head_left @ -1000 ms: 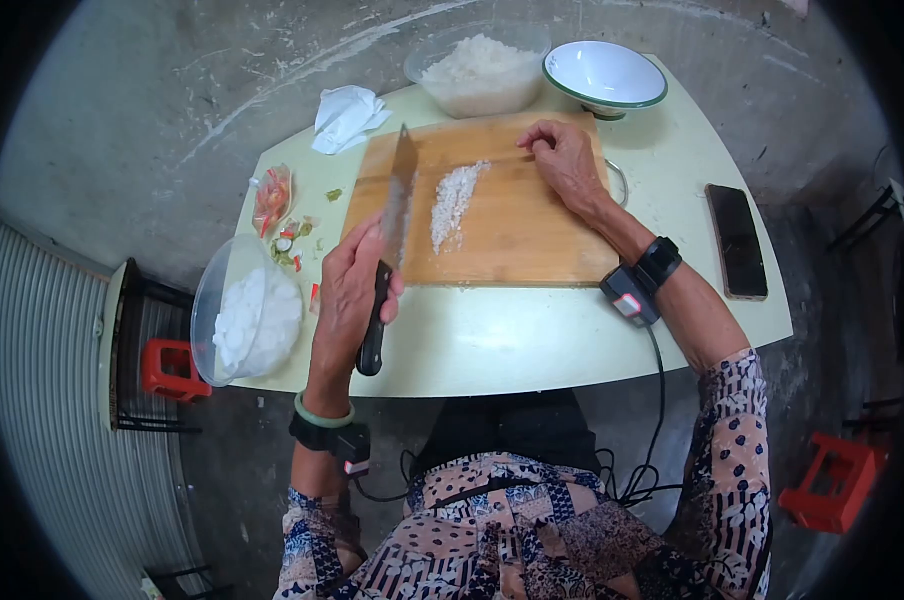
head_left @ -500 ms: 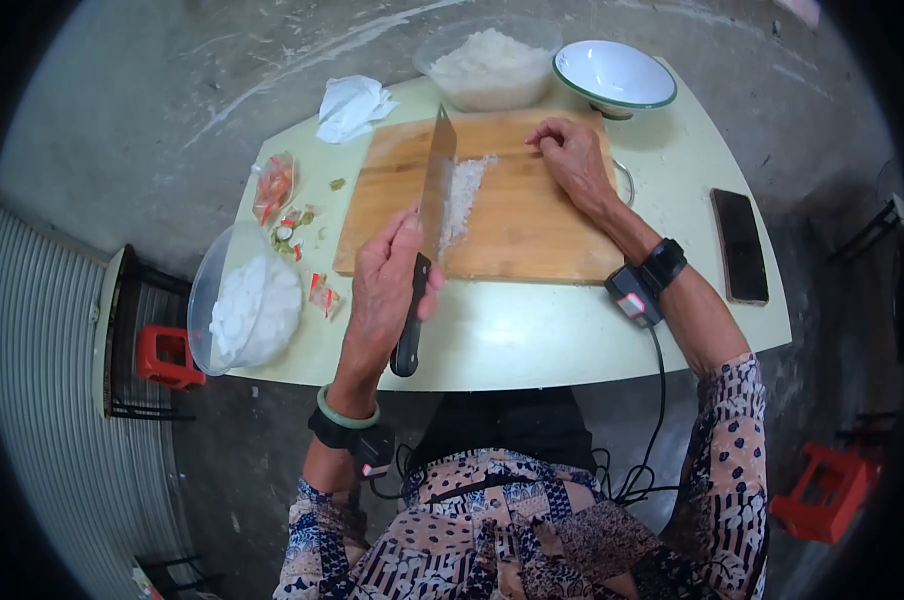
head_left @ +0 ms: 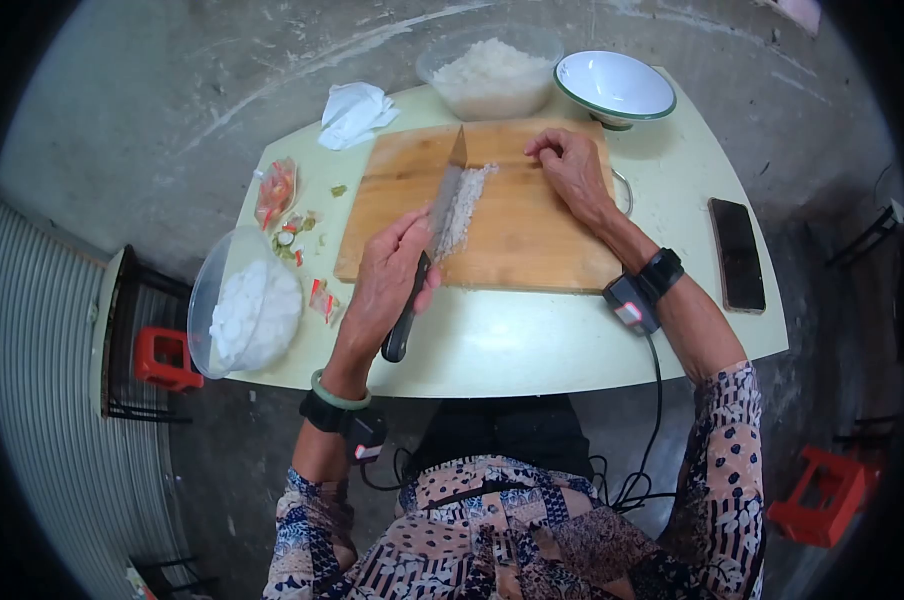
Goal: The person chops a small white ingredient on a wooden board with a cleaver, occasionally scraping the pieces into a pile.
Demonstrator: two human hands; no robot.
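My left hand [head_left: 390, 262] is wrapped round the black handle of a kitchen knife [head_left: 449, 200], its broad blade pointing away from me and leaning right. The blade is along the left side of a narrow strip of finely chopped white food [head_left: 465, 205] on the wooden cutting board [head_left: 392, 180]. Whether the edge touches the board is hard to see. On the board's right side rests my right hand [head_left: 575, 175], fingers loosely curled in, with nothing visible in them. It is apart from the chopped food.
Behind the board stand a bowl of shredded white food [head_left: 492, 85] and a green-rimmed enamel bowl [head_left: 615, 85]. At left are a clear bowl of white pieces [head_left: 257, 315], a plastic bag [head_left: 275, 190], scraps and crumpled tissue [head_left: 355, 113]. A phone [head_left: 738, 255] lies at right.
The knife has come down and its tip has swung right, so the blade now lies closer to the white strip. My right hand has kept its place on the board.
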